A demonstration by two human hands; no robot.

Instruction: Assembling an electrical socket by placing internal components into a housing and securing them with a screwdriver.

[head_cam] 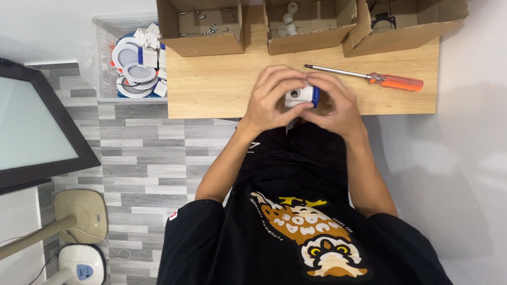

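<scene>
Both my hands are closed around a small white and blue plastic part [301, 95] over the near edge of the wooden table [211, 89]. My left hand [272, 97] wraps it from the left, fingers curled over its top. My right hand [335, 105] cups it from the right. Only the part's white face with a round hole and a strip of blue show between my fingers. A screwdriver [369, 77] with an orange handle lies on the table just beyond my right hand.
Three open cardboard boxes stand along the table's far edge: one with screws [203, 26], one with white round pieces [301, 26], one with a dark part [401, 24]. A clear plastic bin [132, 63] of round white and blue fittings sits left of the table. A dark-framed panel [37, 126] leans at far left.
</scene>
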